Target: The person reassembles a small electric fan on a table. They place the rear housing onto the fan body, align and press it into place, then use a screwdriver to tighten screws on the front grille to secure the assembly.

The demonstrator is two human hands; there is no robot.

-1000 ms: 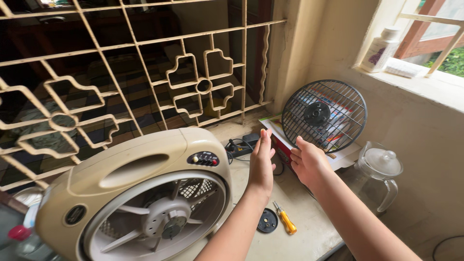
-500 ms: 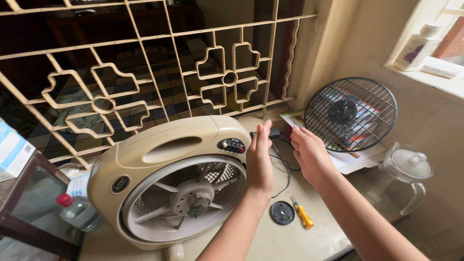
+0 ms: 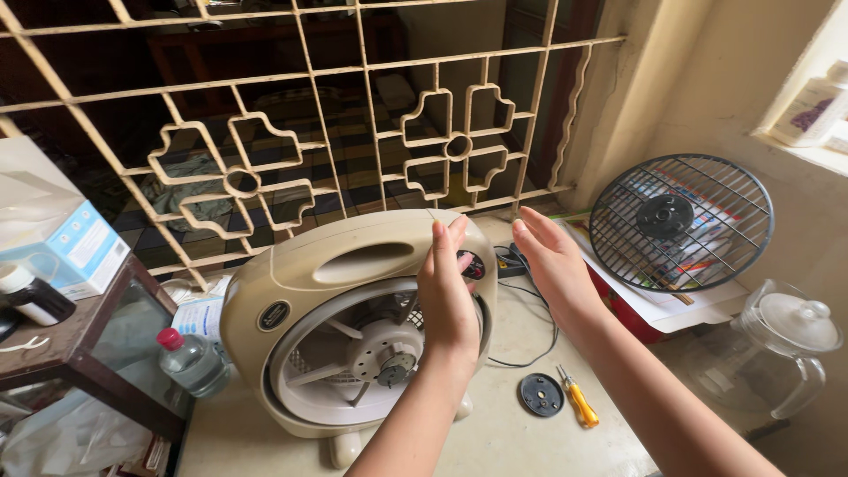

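Left of the left hand [image 3: 449, 296]: beige box fan [image 3: 353, 322], upright on the table [image 3: 495, 442], front guard off, white blades [image 3: 371, 353] exposed. The hand is flat, fingers together and extended, over the fan's upper right corner by the control panel; contact itself cannot be confirmed.

Just right of it, the right hand [image 3: 552, 261] hangs in the air, fingers straight and loosely together, holding nothing, apart from the fan.

Below the right hand: black round cap [image 3: 541, 395] and yellow-handled screwdriver [image 3: 579, 402]. Far right: black wire guard [image 3: 682, 223] leaning on the wall, glass jug [image 3: 777, 353] beneath.

Risks, as judged: with blades bare, a finger slipping inward could meet an edge; a one-sided push may tip the fan; the black cord [image 3: 530, 344] behind could snag; cap or screwdriver could be knocked off.

Against the frame a second ago: both hands sit further left, the left one now at the fan instead of beside it.
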